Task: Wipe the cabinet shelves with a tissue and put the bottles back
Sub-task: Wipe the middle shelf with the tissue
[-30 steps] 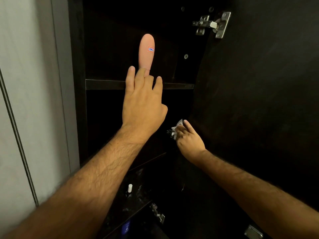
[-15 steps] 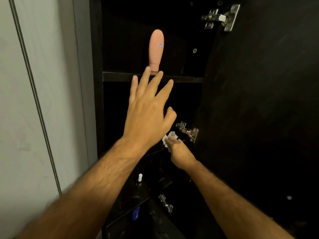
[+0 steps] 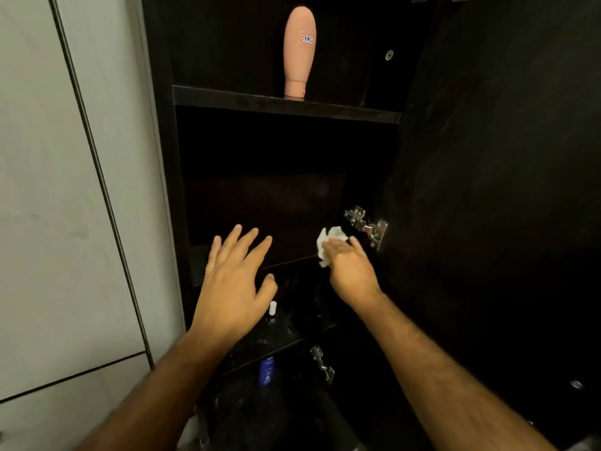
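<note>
— Head view: which step in hand?

— Wiping, seemingly. Right hand [image 3: 353, 271] at the right end of the dark middle shelf [image 3: 292, 260], fingers curled on a crumpled white tissue [image 3: 328, 244], just beside the metal door hinge [image 3: 367, 227]. Left hand [image 3: 232, 281] hovering before the same shelf, fingers straight and spread, holding nothing.

— Next move?

— Probably a sweep of the tissue leftward along the shelf, then fetching bottles.

— Bottles where?

— Tall pink plastic bottle [image 3: 299, 52] upright on the upper shelf [image 3: 227, 97]; small white-capped dark bottle [image 3: 272, 312] one shelf down; blue bottle [image 3: 266, 371] lower still.

— Any writing?

— Red-bordered sticker on the pink bottle, perhaps "17AC"; hard to confirm.
</note>
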